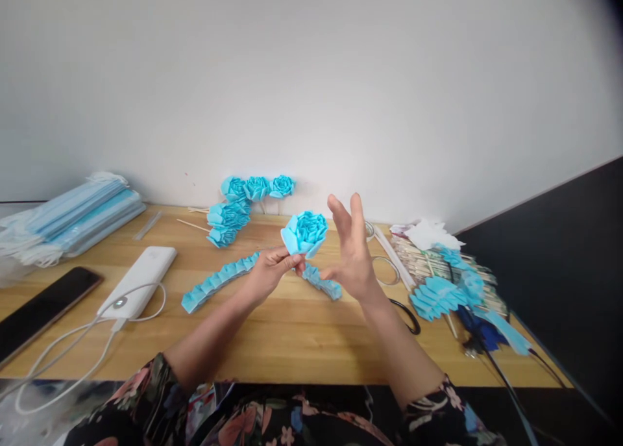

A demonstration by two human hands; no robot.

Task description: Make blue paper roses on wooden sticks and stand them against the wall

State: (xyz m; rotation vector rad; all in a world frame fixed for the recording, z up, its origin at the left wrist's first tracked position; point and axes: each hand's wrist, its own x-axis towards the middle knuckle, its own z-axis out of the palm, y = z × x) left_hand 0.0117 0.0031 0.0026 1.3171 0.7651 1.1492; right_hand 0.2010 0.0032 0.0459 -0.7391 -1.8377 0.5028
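Note:
A light-blue handmade flower [305,234] with folded petals is held up over the table by my left hand [277,269], its fingers pinched at the flower's base. Just right of the bloom, my right hand [353,254] is raised with its fingers apart and nothing in it. Behind and below my left hand lies a pleated blue strip [219,282] on the wood; part of it is hidden by that hand, and a blue pleated piece [322,282] shows on the other side. Several finished blue flowers [228,215] on sticks rest at the back against the wall.
Stacked blue face masks [82,215] lie at the far left, near a phone [46,309] and a white power bank [139,282] with a looping cable. On the right are a pile of thin sticks [413,254], blue pleated scraps [438,297], tape rings [387,271] and a black ring [411,317].

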